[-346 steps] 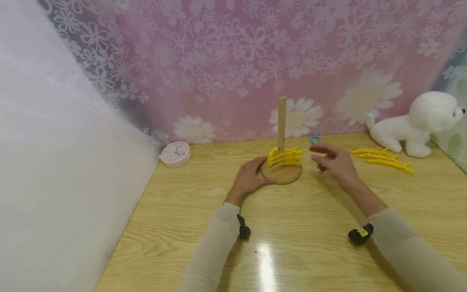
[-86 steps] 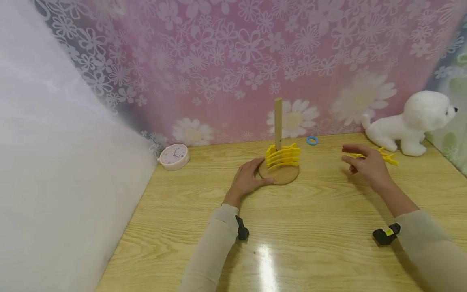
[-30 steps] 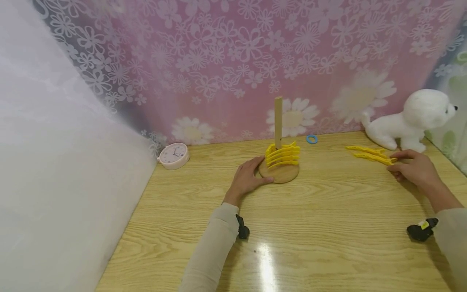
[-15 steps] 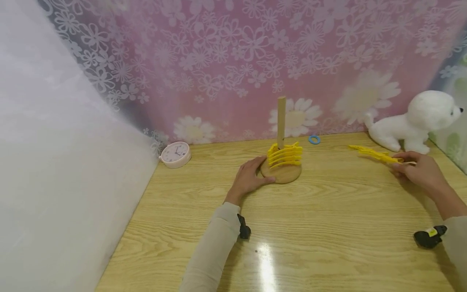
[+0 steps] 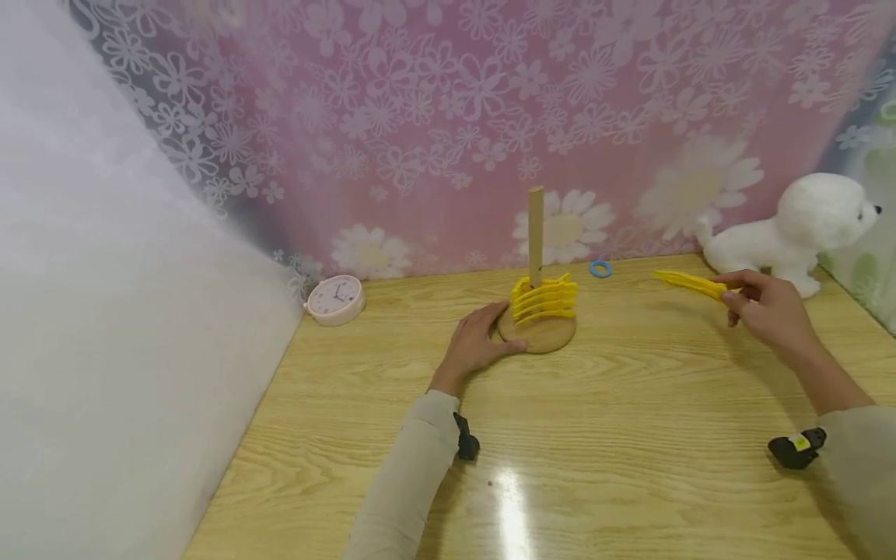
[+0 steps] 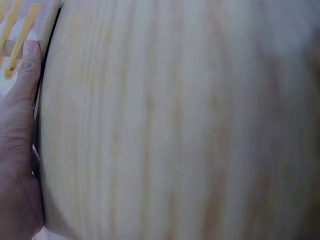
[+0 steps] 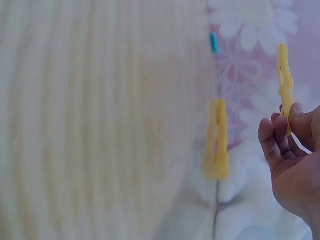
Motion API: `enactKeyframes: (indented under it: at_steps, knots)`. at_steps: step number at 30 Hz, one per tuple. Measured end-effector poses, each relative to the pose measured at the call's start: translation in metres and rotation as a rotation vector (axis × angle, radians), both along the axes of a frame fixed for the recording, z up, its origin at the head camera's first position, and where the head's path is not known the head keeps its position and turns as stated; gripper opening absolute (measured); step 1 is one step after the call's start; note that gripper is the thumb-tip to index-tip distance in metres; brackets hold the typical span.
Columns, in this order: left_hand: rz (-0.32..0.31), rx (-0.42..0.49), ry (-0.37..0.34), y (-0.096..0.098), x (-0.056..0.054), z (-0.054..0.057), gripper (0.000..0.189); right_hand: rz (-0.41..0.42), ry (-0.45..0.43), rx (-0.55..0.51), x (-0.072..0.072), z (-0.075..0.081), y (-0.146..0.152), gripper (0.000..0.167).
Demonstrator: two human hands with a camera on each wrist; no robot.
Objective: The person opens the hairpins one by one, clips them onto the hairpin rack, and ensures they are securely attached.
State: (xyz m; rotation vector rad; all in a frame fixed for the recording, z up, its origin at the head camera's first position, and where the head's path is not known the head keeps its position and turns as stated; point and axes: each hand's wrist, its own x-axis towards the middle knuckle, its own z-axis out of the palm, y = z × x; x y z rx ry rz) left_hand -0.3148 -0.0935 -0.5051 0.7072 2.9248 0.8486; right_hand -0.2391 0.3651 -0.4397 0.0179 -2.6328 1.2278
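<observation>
A wooden stand has a round base point(image 5: 542, 336) and an upright square post point(image 5: 535, 233). Several curved yellow plastic pieces point(image 5: 546, 300) are stacked around the foot of the post. My left hand point(image 5: 470, 342) grips the left edge of the base, its thumb along the front. In the left wrist view, the left thumb point(image 6: 25, 75) lies near the yellow pieces. Off to the right, my right hand point(image 5: 770, 307) pinches one end of another yellow piece point(image 7: 285, 82) between thumb and fingers, above the table. A further yellow piece point(image 7: 216, 142) lies on the table, mostly overlapped in the head view.
A small blue ring point(image 5: 600, 269) lies at the back of the wood-grain table point(image 5: 595, 451). The white plush dog point(image 5: 784, 229) stands behind the right hand. Far left sits a pale pink clock point(image 5: 335, 300). A pink flowered curtain point(image 5: 434, 155) hangs along the back edge.
Since the first frame, the stack on the stand has gained a yellow piece. My right hand has reached right, taken one yellow piece and moved it back left. The left hand stays put.
</observation>
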Motion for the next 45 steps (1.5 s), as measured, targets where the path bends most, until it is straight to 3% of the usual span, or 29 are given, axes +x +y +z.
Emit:
enactKeyframes:
  at_steps: [9,21,26,34,45]
  knots:
    - [0.006,0.0,-0.008,0.0,0.002,0.0,0.097,0.045,0.076,0.085,-0.009,0.017,-0.04,0.025]
    - [0.007,-0.004,0.0,0.0,0.001,0.001,0.096,0.09,0.194,0.043,-0.024,0.026,-0.091,0.023]
    - [0.002,0.006,-0.001,0.001,0.0,0.001,0.096,0.093,0.231,0.013,-0.03,0.028,-0.11,0.028]
    - [-0.002,0.004,-0.003,0.0,0.0,0.002,0.095,0.089,0.221,-0.029,-0.042,0.03,-0.138,0.033]
    - [0.002,0.015,-0.028,0.0,0.002,0.005,0.094,0.123,0.272,-0.062,-0.061,0.023,-0.171,0.025]
